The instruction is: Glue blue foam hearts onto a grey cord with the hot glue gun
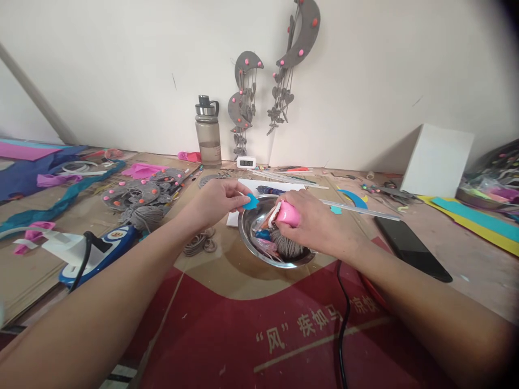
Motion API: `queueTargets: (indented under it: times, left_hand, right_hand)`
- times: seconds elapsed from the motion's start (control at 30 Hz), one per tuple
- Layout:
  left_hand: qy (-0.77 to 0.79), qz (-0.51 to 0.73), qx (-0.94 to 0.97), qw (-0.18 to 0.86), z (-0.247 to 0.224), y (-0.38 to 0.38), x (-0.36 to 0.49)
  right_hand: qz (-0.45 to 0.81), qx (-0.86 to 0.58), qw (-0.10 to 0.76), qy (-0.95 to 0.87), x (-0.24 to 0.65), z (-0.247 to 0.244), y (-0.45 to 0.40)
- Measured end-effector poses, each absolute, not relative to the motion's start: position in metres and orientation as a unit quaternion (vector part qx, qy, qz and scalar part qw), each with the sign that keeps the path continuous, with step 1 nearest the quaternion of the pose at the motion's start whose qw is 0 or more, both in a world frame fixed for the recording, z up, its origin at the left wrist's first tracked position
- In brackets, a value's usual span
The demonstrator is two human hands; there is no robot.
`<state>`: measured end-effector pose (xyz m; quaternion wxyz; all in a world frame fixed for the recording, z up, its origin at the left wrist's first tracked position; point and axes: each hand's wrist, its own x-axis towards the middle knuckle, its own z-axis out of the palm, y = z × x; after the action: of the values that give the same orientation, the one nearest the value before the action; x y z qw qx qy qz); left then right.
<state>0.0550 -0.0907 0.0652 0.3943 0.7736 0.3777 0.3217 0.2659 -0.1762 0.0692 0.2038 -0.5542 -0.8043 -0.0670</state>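
My left hand (219, 202) pinches a small bright-blue piece (250, 201), flat like felt or foam, between thumb and fingertips. Closed around a pink glue gun (288, 214) with a white edge is my right hand (316, 224); its fingers partly hide the tool. A long clear stick (365, 209) extends to the right from behind this hand. Below both hands stands a metal bowl (259, 254) holding a ball of grey yarn (287, 245), a blue item and a clear plastic packet. White paper (232, 220) lies partly under the bowl.
A black cord (344, 324) crosses the red-printed cardboard (227, 335). Right lies a phone (411, 248). Left are a blue-and-white power strip (101, 251) and grey dotted crescents (130, 193). A water bottle (208, 135) and small clock (246, 162) stand near the wall, where crescent hangings (310, 32) hang.
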Motion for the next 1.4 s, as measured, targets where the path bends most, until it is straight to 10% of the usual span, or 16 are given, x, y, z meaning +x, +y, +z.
queueTargets:
  times: [0.3,0.8,1.17,1.4]
  left_hand:
    - [0.315,0.373,0.643,0.590,0.058,-0.088,0.052]
    - [0.285,0.337,0.705,0.555,0.068,-0.100,0.049]
    - [0.218,-0.131,0.784,0.566,0.096,-0.120,0.023]
    - [0.236,-0.213,0.766,0.558,0.080,-0.121,0.028]
  right_hand:
    - [-0.072,-0.544,0.200,-0.812,0.265,0.068,-0.176]
    - [-0.057,-0.556,0.196,-0.806,0.261,0.075,-0.181]
    - [-0.065,-0.559,0.190,-0.805,0.263,0.071,-0.178]
    - [-0.093,-0.542,0.194,-0.812,0.266,0.064,-0.174]
